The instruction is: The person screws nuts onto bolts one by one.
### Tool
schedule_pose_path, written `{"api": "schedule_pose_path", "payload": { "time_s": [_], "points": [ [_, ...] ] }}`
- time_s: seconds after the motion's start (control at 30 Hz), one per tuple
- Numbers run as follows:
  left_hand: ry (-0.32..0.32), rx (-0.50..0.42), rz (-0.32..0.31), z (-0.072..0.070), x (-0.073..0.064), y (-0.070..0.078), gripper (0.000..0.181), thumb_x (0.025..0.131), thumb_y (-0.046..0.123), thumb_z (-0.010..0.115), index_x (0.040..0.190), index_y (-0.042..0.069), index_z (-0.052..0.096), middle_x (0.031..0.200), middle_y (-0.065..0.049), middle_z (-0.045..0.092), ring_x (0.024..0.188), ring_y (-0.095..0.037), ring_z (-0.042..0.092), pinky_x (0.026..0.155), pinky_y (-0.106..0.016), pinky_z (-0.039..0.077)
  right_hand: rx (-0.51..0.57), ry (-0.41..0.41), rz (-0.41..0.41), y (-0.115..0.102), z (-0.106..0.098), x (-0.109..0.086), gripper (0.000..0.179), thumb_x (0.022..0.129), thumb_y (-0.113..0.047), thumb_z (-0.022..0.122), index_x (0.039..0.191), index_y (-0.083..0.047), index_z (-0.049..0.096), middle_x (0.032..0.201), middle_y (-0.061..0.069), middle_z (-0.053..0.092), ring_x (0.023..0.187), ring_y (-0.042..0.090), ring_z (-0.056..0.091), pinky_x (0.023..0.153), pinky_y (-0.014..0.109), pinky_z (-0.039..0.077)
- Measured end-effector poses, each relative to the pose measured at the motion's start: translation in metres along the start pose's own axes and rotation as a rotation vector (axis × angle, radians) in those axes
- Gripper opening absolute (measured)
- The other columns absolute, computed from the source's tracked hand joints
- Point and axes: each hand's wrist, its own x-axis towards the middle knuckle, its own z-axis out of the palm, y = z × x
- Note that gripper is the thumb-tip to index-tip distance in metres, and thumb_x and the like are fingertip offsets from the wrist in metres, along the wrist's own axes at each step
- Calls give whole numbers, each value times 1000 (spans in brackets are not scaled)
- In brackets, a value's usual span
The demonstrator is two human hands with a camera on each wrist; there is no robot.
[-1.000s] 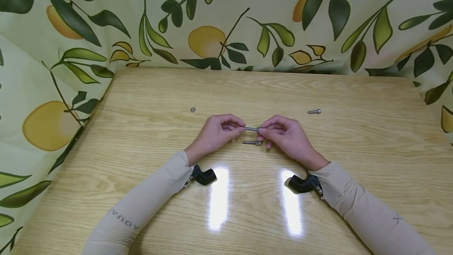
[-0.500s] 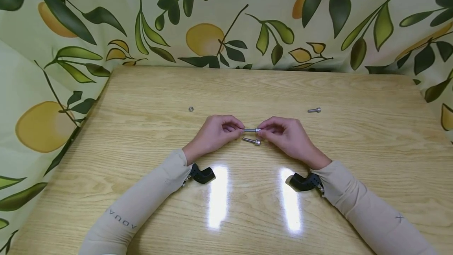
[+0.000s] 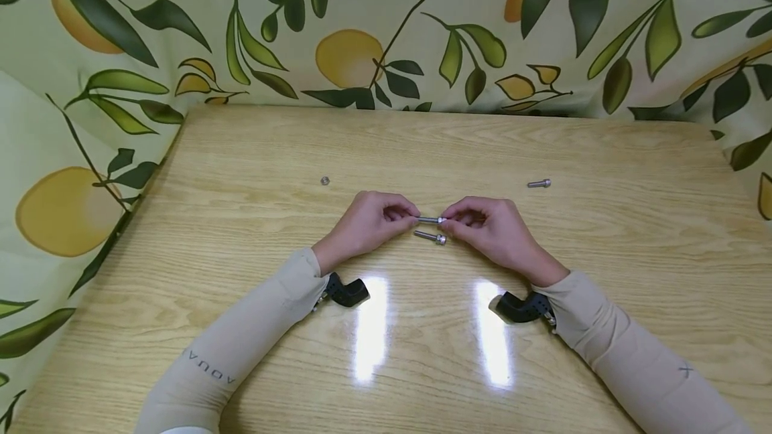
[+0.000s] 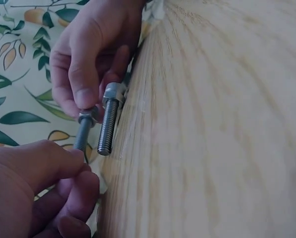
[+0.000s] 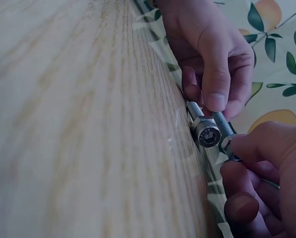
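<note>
Between my two hands runs a metal bolt (image 3: 429, 220), held roughly level. My left hand (image 3: 374, 221) pinches its threaded end between thumb and fingers. At the other end, my right hand (image 3: 490, 228) pinches around the head, where a nut (image 4: 88, 114) shows in the left wrist view beside the thumb. My fingers hide most of that head. Just on the near side lies a second bolt (image 3: 425, 236), a socket-head one, with a nut threaded up close to its head. Its hex socket (image 5: 208, 137) faces the right wrist camera.
A loose nut (image 3: 325, 181) lies on the wooden table (image 3: 271, 153) beyond my left hand. Another socket-head bolt (image 3: 539, 183) lies beyond my right hand. Leaf-patterned cloth (image 3: 241, 32) rises behind the table's far edge and along the left side.
My right fingers have drawn off the bolt on the table, which now lies slightly turned. Both hands keep their pinch on the held bolt. The head view has shifted a little.
</note>
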Motion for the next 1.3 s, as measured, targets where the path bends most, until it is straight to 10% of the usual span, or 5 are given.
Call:
{"api": "schedule_pose_path", "payload": {
  "time_s": [1.3],
  "points": [
    [-25,103,70,2,0,-3,8,96,14,73,99,11,79,89,-2,77,75,-4,64,69,-16,52,-24,-50,-13,5,-1,-1,6,93,-21,79,98,-17,80,84,1,77,69,5,67,62,19,54]
  ]
}}
